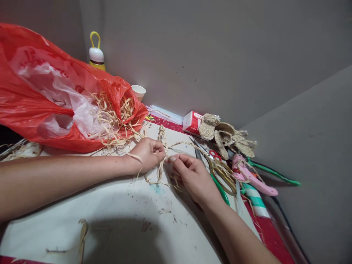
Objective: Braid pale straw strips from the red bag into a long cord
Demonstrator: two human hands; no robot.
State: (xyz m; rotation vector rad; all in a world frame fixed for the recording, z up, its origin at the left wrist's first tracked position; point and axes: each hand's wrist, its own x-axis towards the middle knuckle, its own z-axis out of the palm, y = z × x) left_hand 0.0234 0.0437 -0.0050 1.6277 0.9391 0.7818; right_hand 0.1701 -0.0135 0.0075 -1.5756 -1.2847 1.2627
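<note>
My left hand is closed, thumb and fingers pinching pale straw strands at the middle of the white board. Close by on its right, my right hand pinches the strands too, its thumb and forefinger pressed together. A braided straw piece rises from between the hands, and loose straw strands hang in a loop below them. One thin strand lies round my left wrist. The exact crossing of the strands is partly hidden by the fingertips.
At left, a red plastic bag spills loose straw. Behind it are a yellow-topped bottle and a paper cup. To the right lie woven straw pieces, a red-white box, scissors and a pink-handled tool.
</note>
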